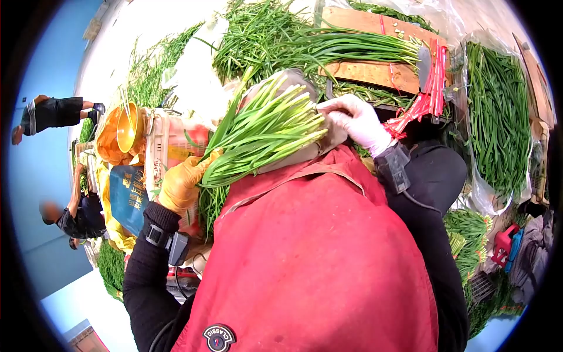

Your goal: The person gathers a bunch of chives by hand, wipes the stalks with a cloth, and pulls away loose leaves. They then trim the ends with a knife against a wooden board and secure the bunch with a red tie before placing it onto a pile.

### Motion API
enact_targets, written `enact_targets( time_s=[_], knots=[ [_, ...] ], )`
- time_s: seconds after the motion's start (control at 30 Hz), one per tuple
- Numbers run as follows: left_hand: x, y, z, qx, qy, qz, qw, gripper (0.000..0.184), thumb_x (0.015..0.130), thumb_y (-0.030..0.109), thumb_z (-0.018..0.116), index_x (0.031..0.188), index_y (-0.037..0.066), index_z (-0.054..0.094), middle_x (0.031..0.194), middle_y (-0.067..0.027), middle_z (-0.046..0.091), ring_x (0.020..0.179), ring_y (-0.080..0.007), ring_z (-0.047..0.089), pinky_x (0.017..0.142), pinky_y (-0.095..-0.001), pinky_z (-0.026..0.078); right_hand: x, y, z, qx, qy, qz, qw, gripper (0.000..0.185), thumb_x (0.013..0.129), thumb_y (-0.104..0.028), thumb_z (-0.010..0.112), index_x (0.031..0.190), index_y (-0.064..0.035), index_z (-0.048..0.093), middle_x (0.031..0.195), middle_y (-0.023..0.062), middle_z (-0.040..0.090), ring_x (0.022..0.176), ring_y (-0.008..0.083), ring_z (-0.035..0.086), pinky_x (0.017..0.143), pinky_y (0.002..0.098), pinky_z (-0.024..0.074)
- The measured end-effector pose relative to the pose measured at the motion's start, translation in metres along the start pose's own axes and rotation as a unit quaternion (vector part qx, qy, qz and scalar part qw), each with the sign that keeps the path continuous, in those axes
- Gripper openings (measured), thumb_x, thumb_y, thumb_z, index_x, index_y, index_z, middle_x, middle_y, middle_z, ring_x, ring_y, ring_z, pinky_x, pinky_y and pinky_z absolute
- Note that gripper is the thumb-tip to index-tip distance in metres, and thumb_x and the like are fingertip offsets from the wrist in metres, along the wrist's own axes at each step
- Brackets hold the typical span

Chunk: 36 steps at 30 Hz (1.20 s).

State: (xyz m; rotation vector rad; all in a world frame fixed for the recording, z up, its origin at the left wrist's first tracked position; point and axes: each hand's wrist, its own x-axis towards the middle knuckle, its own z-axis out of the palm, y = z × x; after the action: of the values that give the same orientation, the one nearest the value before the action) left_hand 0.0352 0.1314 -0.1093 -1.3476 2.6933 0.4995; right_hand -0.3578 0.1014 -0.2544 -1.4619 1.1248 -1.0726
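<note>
A loose bunch of green leafy stalks [264, 126] lies across my lap on a grey cloth, pale ends to the right. My left hand [182, 183], in an orange glove, is closed round the leafy end of the bunch. My right hand [356, 120], in a whitish glove, is beside the pale ends with its fingers bent; whether it pinches a stalk is too small to tell. Beyond it, more stalks [363, 46] lie on a wooden board [352, 20], next to a blade [423, 67] and a bundle of red ties [435, 76].
Green stalks [497, 117] fill a plastic-lined container at the right. A yellow bowl [129, 127] rests on a crate [176, 141] at the left. Heaped greens [252, 41] lie ahead. Two people [58, 112] [82, 217] are at the far left.
</note>
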Motion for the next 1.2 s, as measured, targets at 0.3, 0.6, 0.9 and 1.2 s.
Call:
enact_targets(
  time_s=[0.3, 0.6, 0.9, 1.2],
  knots=[
    [-0.002, 0.011, -0.006, 0.026, -0.053, -0.057, 0.997, 0.067, 0.078, -0.003, 0.06, 0.141, 0.019, 0.05, 0.111, -0.0127, 0.065, 0.094, -0.0319, 0.064, 0.078, -0.0348, 0.051, -0.003, -0.007, 0.037, 0.021, -0.046, 0.04, 0.998, 0.025, 0.082, 0.008, 0.063, 0.102, -0.0059, 0.071, 0.097, 0.0039, 0.06, 0.095, 0.0178, 0.059, 0.088, 0.0294, 0.0486],
    [-0.005, 0.003, 0.005, 0.032, -0.021, -0.026, 0.999, 0.069, 0.076, 0.0, 0.064, 0.141, 0.019, 0.049, 0.106, -0.0131, 0.064, 0.088, -0.034, 0.062, 0.076, -0.0372, 0.051, -0.009, -0.043, 0.026, -0.204, 0.018, -0.114, 0.972, 0.012, 0.079, -0.02, 0.071, 0.088, -0.0113, 0.073, 0.078, 0.008, 0.063, 0.083, 0.0289, 0.061, 0.072, 0.0402, 0.0489],
    [-0.008, 0.004, 0.008, 0.045, 0.0, -0.026, 0.999, 0.086, 0.066, -0.012, 0.053, 0.143, 0.027, 0.046, 0.096, -0.0141, 0.063, 0.079, -0.0347, 0.064, 0.065, -0.0397, 0.05, -0.001, -0.035, 0.052, -0.095, -0.008, -0.052, 0.994, 0.017, 0.084, -0.023, 0.071, 0.086, -0.0061, 0.067, 0.079, 0.0059, 0.063, 0.076, 0.0206, 0.061, 0.071, 0.0325, 0.0481],
    [-0.008, -0.005, 0.017, 0.013, 0.034, 0.009, 0.999, 0.086, 0.066, -0.011, 0.054, 0.143, 0.027, 0.047, 0.091, -0.014, 0.06, 0.077, -0.0353, 0.063, 0.066, -0.0407, 0.05, -0.012, -0.009, -0.035, 0.33, 0.011, 0.14, 0.934, 0.02, 0.093, -0.019, 0.064, 0.101, -0.0008, 0.061, 0.078, 0.0022, 0.059, 0.07, 0.0107, 0.056, 0.068, 0.0251, 0.0465]
  ],
)
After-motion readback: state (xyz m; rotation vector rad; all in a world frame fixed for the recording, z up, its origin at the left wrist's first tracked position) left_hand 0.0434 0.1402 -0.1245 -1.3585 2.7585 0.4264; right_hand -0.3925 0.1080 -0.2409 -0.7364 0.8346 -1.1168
